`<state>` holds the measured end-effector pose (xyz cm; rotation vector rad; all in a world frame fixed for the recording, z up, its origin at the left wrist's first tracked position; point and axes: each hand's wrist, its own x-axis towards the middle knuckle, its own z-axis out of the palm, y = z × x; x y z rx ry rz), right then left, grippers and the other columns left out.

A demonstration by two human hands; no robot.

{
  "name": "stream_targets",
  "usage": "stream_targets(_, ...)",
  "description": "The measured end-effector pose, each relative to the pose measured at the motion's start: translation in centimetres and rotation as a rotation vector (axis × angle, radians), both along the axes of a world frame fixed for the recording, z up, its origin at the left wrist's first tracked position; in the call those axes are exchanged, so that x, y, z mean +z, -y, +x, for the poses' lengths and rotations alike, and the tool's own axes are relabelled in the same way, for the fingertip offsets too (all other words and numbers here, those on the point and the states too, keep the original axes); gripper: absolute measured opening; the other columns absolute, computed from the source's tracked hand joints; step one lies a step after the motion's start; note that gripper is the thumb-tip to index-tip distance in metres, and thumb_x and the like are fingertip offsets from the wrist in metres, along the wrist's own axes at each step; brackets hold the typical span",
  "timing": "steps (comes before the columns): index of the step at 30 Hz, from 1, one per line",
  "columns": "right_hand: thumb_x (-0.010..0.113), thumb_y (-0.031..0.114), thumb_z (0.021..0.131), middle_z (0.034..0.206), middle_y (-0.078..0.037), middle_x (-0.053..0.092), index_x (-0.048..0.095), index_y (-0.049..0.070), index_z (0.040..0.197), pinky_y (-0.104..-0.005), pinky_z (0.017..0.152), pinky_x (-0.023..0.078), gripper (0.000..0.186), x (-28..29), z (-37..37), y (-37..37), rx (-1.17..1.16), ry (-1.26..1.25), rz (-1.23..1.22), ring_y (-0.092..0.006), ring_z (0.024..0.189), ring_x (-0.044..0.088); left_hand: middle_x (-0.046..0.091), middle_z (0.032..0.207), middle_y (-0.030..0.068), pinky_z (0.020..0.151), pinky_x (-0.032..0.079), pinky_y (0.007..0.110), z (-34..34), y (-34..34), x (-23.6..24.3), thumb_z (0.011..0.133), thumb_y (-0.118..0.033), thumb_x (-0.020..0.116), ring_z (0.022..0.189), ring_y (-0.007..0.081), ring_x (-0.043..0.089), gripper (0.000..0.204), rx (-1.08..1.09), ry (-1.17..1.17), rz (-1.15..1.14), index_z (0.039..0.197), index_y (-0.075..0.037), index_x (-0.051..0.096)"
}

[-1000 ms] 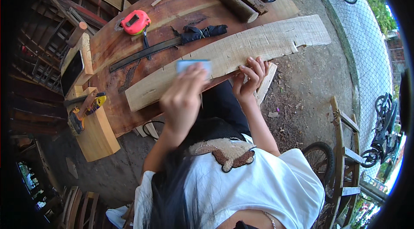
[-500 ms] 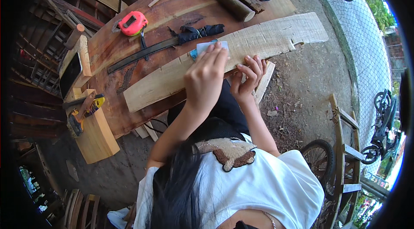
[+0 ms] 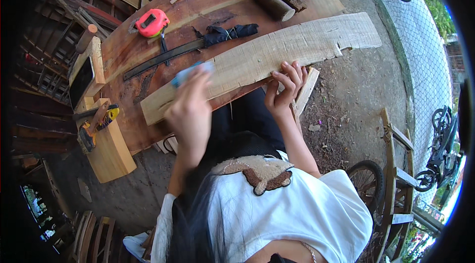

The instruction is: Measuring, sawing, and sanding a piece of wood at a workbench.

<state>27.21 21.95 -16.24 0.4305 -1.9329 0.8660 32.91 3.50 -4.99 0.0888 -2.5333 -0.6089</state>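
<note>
A long, slightly curved wooden board (image 3: pixel 277 47) lies aslant across the worktable in front of me. My left hand (image 3: pixel 190 104), smeared by motion, is over the board's left part. Under its fingers is a small blue-and-white pad (image 3: pixel 192 72), pressed to the board near its far edge; I cannot make out its exact kind. My right hand (image 3: pixel 286 87) grips the near edge of the board right of the middle, fingertips on top and the thumb lower down. The board's right end has a notch and cracks along its edge.
On the reddish wooden table (image 3: pixel 185 18) beyond the board lie a pink tape measure (image 3: pixel 152 23), a long blade with a black-wrapped handle (image 3: pixel 227 35) and a wooden-handled knife (image 3: pixel 269 3). A yellow-black tool (image 3: pixel 88 136) rests by a wooden block (image 3: pixel 111 156) at left.
My left hand has slid the pad leftward along the board, from near its middle toward its left end. My right hand keeps its hold, and the board has barely shifted.
</note>
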Motion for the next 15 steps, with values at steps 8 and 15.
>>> stream_targets(8, 0.054, 0.001, 0.076, 0.121, -0.006, 0.055, 0.056, 0.018, 0.104, -0.0476, 0.111, 0.018, 0.033, 0.2, 0.0, 0.1, 0.013, 0.017, 0.018, -0.0251, 0.126, 0.043, 0.069, 0.106, 0.0036, 0.079, 0.054, 0.031, -2.0, -1.7, -0.5, 0.081, -0.009, 0.064, 0.097, 0.0193, 0.067, 0.016, -0.206, -0.034, -0.093, 0.097, -0.011, 0.066)
stream_targets(15, 0.051, 0.001, 0.077, 0.121, -0.006, 0.055, 0.055, 0.017, 0.105, -0.0475, 0.111, 0.018, 0.032, -0.2, -0.3, -0.5, 0.002, -0.017, 0.008, -0.0264, 0.126, 0.043, 0.07, 0.101, 0.0032, 0.07, 0.055, 0.03, 4.2, 7.3, 0.4, 0.079, 0.008, 0.056, 0.087, 0.0181, 0.069, 0.034, 0.26, 0.045, -0.112, 0.102, -0.013, 0.069)
